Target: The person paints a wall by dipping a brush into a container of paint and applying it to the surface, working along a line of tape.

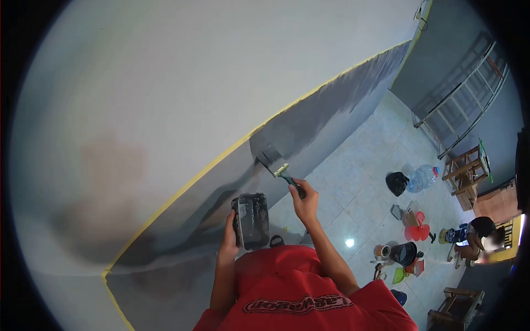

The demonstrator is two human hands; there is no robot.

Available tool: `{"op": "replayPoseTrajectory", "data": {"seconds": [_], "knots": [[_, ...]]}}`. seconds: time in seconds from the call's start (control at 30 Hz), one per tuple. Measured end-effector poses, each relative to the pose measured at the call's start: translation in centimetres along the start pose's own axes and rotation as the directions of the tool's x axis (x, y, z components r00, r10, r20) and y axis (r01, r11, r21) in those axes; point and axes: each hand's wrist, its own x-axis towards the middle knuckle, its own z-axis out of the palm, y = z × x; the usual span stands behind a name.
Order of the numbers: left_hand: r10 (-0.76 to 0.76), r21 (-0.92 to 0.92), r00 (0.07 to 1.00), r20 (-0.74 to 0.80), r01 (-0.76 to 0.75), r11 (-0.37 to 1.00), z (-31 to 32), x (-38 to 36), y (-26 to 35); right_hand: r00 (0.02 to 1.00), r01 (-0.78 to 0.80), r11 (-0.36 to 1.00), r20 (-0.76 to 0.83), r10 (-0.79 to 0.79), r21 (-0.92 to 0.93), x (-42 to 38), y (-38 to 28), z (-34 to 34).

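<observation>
Currently | right hand [307, 202] clamped on brush [281, 170]; long axis ahead-left to wall [320, 113] | left hand [228, 236] clamped on tray [255, 220]; left of brush grip

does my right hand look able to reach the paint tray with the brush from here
Probably yes: the right hand holds the brush close beside the tray, whose open side faces up in the left hand, and nothing visible stands between them.

The floor tiles [361, 190] look smooth and shiny, with a bright spot of light on them. The big water bottle [423, 178] is see-through plastic. The ladder [461, 105] looks like metal, and the stool [465, 172] looks like wood.
</observation>
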Motion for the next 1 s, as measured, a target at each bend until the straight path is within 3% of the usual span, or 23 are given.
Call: {"op": "replayPoseTrajectory", "data": {"seconds": [0.07, 0.13, 0.3, 0.4, 0.5, 0.6, 0.73, 0.77, 0.83, 0.97, 1.0], "knots": [[-0.019, -0.012, 1.000, 0.009, 0.019, 1.000, 0.3, -0.7, -0.3, 0.998, -0.047, 0.999, 0.036, 0.047, 0.005, -0.1, 2.8, 2.0], [-0.032, -0.018, 0.999, 0.029, 0.033, 0.999, 0.0, -0.7, -0.2, 0.985, -0.124, 0.985, 0.105, 0.137, -0.123, -0.6, 4.4, 2.3], [0.013, 0.017, 1.000, 0.004, -0.013, 1.000, -1.2, -0.5, -0.5, 0.984, -0.111, 0.952, 0.100, 0.145, -0.285, -0.3, 6.7, 1.6], [-0.015, 0.026, 1.000, 0.016, 0.015, 1.000, -1.9, -0.5, -0.1, 0.998, -0.062, 0.991, 0.014, 0.064, -0.117, 1.5, 1.6, 0.2], [-0.064, 0.018, 0.998, 0.002, 0.064, 0.998, -2.2, -0.7, 0.3, 0.995, -0.101, 0.995, -0.013, 0.102, 0.024, 2.4, -3.4, -1.9], [-0.073, 0.009, 0.997, -0.004, 0.073, 0.997, -2.4, -0.8, 0.5, 0.989, -0.123, 0.984, -0.060, 0.132, 0.131, 1.8, 0.6, -0.9], [-0.040, 0.009, 0.999, -0.006, 0.040, 0.999, -2.8, 0.0, 0.3, 0.986, -0.165, 0.986, -0.039, 0.164, -0.027, -0.4, 8.8, 3.1], [-0.051, -0.005, 0.997, 0.051, 0.051, 0.999, -3.3, 0.2, 0.1, 0.980, -0.200, 0.977, -0.012, 0.200, -0.069, -1.6, 11.4, 4.0], [-0.023, 0.012, 0.999, 0.046, 0.022, 1.000, -2.4, -0.2, 0.6, 0.933, -0.292, 0.888, 0.098, 0.346, -0.354, -3.6, 15.1, 4.5], [-0.044, -0.026, 0.999, 0.016, 0.044, 0.999, -3.3, 0.1, 0.5, 0.767, -0.470, 0.699, 0.142, 0.626, -0.539, -8.4, 22.9, 3.1], [-0.038, -0.024, 0.999, 0.003, 0.038, 0.999, -3.2, 0.2, 0.4, 0.776, -0.476, 0.679, 0.097, 0.623, -0.559, -9.6, 23.7, 2.2]]}}
